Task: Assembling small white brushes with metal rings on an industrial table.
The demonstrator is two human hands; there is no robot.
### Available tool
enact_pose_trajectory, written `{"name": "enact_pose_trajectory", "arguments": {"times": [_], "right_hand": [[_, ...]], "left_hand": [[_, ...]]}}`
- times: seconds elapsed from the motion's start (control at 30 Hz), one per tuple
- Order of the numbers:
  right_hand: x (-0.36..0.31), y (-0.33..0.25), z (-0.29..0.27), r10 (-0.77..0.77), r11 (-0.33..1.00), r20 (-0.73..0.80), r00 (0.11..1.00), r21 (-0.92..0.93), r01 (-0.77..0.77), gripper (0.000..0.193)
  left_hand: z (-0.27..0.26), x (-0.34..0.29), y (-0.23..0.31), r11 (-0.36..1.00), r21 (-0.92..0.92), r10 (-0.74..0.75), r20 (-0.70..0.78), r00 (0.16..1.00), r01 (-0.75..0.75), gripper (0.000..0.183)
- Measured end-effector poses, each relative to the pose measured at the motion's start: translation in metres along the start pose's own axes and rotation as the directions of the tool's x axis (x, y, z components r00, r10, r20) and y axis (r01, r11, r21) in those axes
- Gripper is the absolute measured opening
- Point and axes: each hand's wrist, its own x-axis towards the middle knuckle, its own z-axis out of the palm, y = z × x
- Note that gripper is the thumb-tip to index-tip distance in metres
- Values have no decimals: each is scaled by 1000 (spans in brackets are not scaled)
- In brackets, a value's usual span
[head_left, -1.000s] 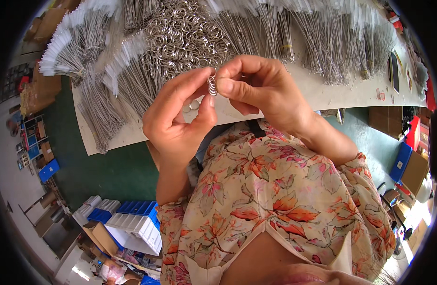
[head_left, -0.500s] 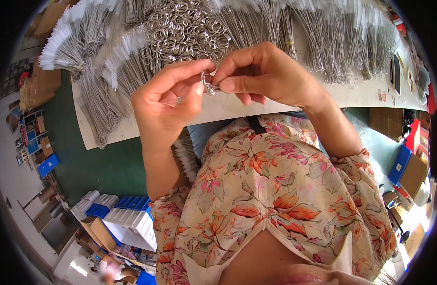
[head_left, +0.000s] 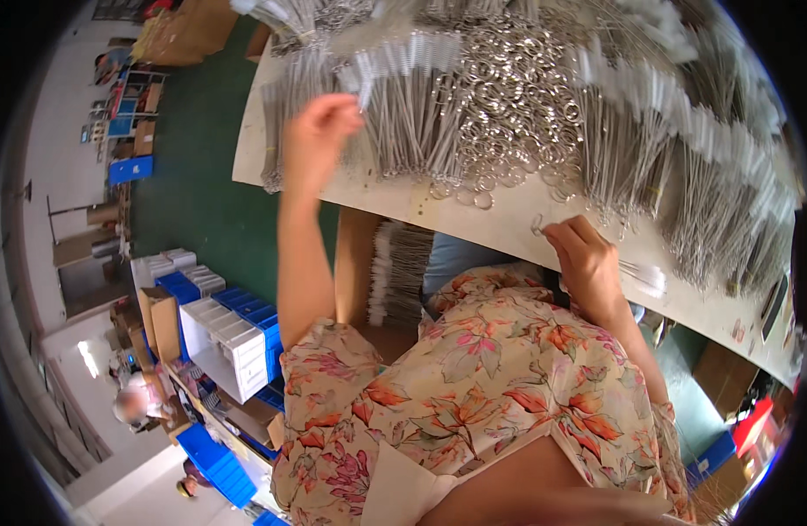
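My right hand (head_left: 587, 267) is closed near the table's front edge. It grips thin wire brushes: their looped metal ends (head_left: 537, 225) stick out past the fingertips, and their white bristles (head_left: 644, 279) show on the hand's other side. How many it holds is hidden by the fingers. Over the left part of the table, my left hand (head_left: 320, 140) is raised beside the white bristle ends of a brush bundle (head_left: 403, 114). Its fingers look curled but are smeared by motion, so whether anything is between them does not show.
A heap of metal split rings (head_left: 517, 105) covers the table's (head_left: 500, 223) middle. More brush bundles (head_left: 631, 131) lie to its right. Below the table edge stands a cardboard box (head_left: 353, 254) with many brushes. Blue and white plastic bins (head_left: 233, 337) are stacked on the left.
My hands were together over the table edge at the looped wire ends. Now they are apart: the left has reached out to the bundles, the right stays near the edge with the brushes. The view has turned.
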Motion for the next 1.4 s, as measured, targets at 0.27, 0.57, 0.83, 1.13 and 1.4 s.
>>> {"name": "enact_pose_trajectory", "arguments": {"times": [0.27, 0.57, 0.83, 1.13, 1.4], "right_hand": [[9, -1, 0, -284, 955, -75, 956, -116, 274, 24], [59, 35, -45, 23, 997, -173, 985, 77, -10, 9], [137, 101, -35, 220, 966, -79, 972, -124, -228, 24], [151, 104, -29, 395, 889, -175, 902, -175, -423, 23], [162, 87, -46, 507, 798, -17, 862, -370, -476, 42]], "left_hand": [[-121, 58, -106, 614, 755, -65, -244, 968, 231, 30], [-127, 61, -119, 816, 464, -247, -262, 933, 346, 21], [-110, 65, -98, 648, 675, -223, -274, 935, 352, 14], [-86, 36, -46, 908, 392, 49, -447, 893, 146, 17], [48, 29, 21, 932, 341, 138, -22, 990, -122, 24]]}}
